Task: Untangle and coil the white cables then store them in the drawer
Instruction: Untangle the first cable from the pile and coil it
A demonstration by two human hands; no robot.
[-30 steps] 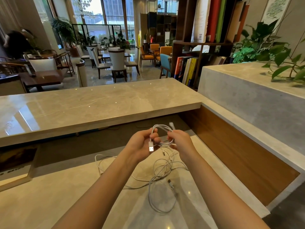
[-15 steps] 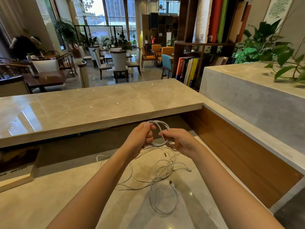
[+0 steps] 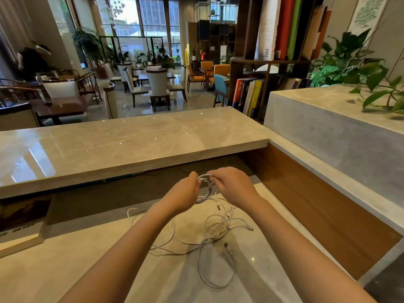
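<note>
A small coil of white cable (image 3: 205, 189) hangs in the air between my two hands above the lower marble desk (image 3: 54, 263). My left hand (image 3: 183, 194) pinches the coil's left side; my right hand (image 3: 232, 185) grips its top right. Below them a loose tangle of white cables (image 3: 215, 235) lies on the desk, with a wide loop (image 3: 215, 267) nearest me and a plug (image 3: 228, 248) at its upper right. Strands run from the coil down into the tangle. No drawer is visible.
A raised marble counter (image 3: 131, 143) runs across in front. A wood panel (image 3: 317, 206) and a grey ledge (image 3: 328, 132) with plants (image 3: 354, 68) wall off the right. A framed board (image 3: 19, 228) leans at the left. Chairs and a blurred person stand beyond the counter.
Both hands have kept winding the cable; the coil is tighter and smaller now, and the USB plug that stuck out by the left hand a second ago is hidden.
</note>
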